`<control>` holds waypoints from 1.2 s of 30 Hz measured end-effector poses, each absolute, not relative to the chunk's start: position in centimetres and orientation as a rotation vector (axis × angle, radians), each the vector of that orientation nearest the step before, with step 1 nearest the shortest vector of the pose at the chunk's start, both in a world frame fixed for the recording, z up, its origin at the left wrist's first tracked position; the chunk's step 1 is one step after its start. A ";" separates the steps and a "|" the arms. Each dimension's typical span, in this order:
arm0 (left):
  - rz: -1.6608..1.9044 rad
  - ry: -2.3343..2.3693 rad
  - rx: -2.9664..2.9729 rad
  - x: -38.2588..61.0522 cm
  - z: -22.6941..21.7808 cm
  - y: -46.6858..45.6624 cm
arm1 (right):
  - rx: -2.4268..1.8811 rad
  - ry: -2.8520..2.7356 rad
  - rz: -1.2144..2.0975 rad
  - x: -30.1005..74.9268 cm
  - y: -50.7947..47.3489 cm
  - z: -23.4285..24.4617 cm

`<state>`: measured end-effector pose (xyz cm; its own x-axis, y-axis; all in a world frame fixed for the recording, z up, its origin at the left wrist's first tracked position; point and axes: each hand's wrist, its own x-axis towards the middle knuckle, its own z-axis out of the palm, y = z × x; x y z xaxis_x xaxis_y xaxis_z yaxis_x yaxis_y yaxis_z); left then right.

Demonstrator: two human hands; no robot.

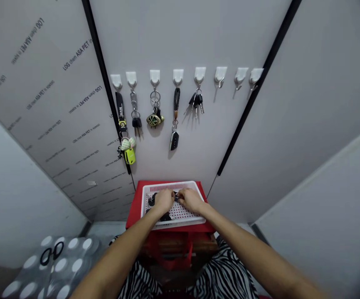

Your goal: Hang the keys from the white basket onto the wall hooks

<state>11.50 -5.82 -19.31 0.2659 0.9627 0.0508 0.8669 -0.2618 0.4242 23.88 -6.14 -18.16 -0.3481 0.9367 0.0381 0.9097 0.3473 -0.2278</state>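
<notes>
Both my hands reach into a white perforated basket (188, 185) that rests on a red stool (136, 207). My left hand (163, 200) and my right hand (191, 199) meet at the basket's middle, fingers curled around a small dark key set (176, 195). More dark keys (151, 200) lie in the basket beside my left hand. On the wall above is a row of white hooks (220, 75). Five of them hold key sets: a black strap with a green tag (129, 155), black keys (136, 122), a brass charm (154, 119), a car fob (174, 140) and a key bunch (196, 101).
Three hooks at the right end, such as the last one (256, 75), hang bare. A pack of wrapped bottles (50, 265) with black scissors (51, 252) on top lies at the lower left. Grey panels close in on both sides.
</notes>
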 end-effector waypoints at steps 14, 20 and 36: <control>0.702 1.388 2.325 11.2 -10.3 -4.5 | -1.231 -1.922 0.542 25.1 -5.7 -13.0; 0.969 1.228 2.211 12.9 -4.3 -3.8 | -1.167 -1.682 0.623 26.0 -5.3 -7.0; 1.594 1.135 2.287 17.4 8.2 -3.9 | -0.998 -1.220 0.260 28.2 -1.7 9.5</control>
<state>17.39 -3.93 8.25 0.1582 0.6402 0.7517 0.5008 -0.7081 0.4977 28.23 -1.70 9.52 0.3744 0.6528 0.6585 0.3270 0.5716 -0.7526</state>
